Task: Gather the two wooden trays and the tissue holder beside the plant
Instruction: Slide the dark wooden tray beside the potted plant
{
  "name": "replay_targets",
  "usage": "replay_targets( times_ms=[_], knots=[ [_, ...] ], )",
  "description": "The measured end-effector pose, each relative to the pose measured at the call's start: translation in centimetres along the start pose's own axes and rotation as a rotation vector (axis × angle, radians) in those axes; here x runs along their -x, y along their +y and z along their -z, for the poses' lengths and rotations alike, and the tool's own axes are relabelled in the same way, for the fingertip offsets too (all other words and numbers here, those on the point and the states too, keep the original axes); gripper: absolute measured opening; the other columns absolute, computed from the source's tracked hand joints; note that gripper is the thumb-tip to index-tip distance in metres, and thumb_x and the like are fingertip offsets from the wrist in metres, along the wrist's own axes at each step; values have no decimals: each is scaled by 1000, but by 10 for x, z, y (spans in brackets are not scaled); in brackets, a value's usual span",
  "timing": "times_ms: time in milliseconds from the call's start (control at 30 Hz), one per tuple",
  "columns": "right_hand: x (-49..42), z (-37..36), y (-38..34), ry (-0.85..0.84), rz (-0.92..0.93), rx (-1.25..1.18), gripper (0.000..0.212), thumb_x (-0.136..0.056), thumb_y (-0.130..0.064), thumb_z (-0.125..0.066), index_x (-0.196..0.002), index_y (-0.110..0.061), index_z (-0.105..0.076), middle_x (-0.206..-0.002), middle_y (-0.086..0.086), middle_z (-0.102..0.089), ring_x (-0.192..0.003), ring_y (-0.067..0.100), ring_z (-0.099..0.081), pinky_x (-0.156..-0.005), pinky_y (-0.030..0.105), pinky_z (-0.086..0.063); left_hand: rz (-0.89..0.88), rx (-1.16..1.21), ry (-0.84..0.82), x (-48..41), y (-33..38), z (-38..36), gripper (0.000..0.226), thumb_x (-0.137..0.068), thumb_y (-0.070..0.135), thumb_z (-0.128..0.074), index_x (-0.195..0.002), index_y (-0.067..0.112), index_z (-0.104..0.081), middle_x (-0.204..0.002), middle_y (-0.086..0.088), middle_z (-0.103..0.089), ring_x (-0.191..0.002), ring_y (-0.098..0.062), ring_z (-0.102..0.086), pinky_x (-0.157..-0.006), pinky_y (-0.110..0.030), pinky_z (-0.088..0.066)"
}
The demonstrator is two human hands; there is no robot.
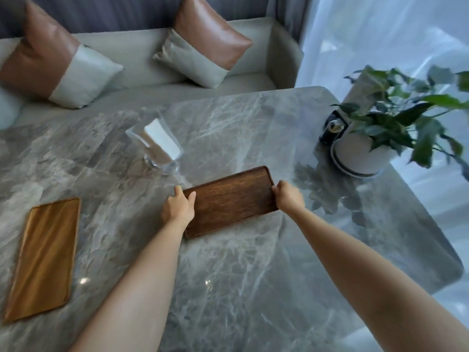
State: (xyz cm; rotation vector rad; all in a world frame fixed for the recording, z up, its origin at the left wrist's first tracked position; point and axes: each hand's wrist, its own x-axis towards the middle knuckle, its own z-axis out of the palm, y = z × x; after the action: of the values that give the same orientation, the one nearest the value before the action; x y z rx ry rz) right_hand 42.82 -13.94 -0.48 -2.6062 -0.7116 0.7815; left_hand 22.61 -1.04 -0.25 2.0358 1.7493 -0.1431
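A dark brown wooden tray point(229, 199) lies in the middle of the grey marble table point(228, 275). My left hand point(179, 207) grips its left end and my right hand point(289, 195) grips its right end. A lighter, honey-coloured wooden tray point(44, 257) lies flat near the table's left edge, away from both hands. Behind the dark tray stands a clear tissue holder point(157, 146) with white tissues in it. The plant point(396, 118), green leaves in a white pot, sits at the table's far right.
A small black and white object point(333, 128) stands against the pot's left side. Behind the table runs a pale sofa point(142, 52) with two brown and white cushions. Sheer curtains point(380, 34) hang at the right, past the table's rounded edge.
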Motion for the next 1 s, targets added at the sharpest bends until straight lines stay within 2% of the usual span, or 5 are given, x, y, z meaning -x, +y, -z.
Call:
replay_targets(
  times_ms=[267,400,533,700,1000],
  knots=[
    [0,45,91,80,-208,-210,31,-97,-28,-36,-108,-4,-51,-115,22,-62,-108,39,-56,-85,40,-43,-255,3,-56,-11,125,-18,48,-98,42,-34,-138,15,-40,-138,-20,-47,-125,-39,-47,-101,-45,-40],
    [-4,51,124,87,-287,-383,17,-96,-26,-39,-92,-11,-45,-111,24,-63,-101,41,-61,-89,50,-50,-356,7,-99,-16,183,-32,50,-98,41,-33,-143,19,-34,-145,-17,-39,-131,-36,-40,-106,-44,-36],
    [-10,53,146,56,-405,-574,17,-97,-24,-39,-87,-11,-46,-104,23,-63,-85,40,-67,-74,52,-58,-393,0,-143,-23,233,-49,55,-98,39,-36,-147,14,-27,-152,-13,-32,-139,-33,-31,-112,-45,-30],
    [-22,52,162,-22,-477,-730,27,-98,-19,-40,-71,-18,-38,-98,23,-59,-50,25,-59,-49,36,-56,-431,-31,-195,-38,279,-72,54,-99,36,-38,-145,8,-30,-152,-15,-32,-138,-35,-30,-113,-45,-29],
    [-46,56,167,-98,-542,-916,5,-99,-11,-38,-101,-7,-37,-58,13,-54,-34,17,-55,-32,25,-49,-519,-148,-205,-59,330,-101,52,-97,35,-39,-142,9,-36,-149,-16,-36,-138,-35,-31,-111,-44,-30]
  ],
)
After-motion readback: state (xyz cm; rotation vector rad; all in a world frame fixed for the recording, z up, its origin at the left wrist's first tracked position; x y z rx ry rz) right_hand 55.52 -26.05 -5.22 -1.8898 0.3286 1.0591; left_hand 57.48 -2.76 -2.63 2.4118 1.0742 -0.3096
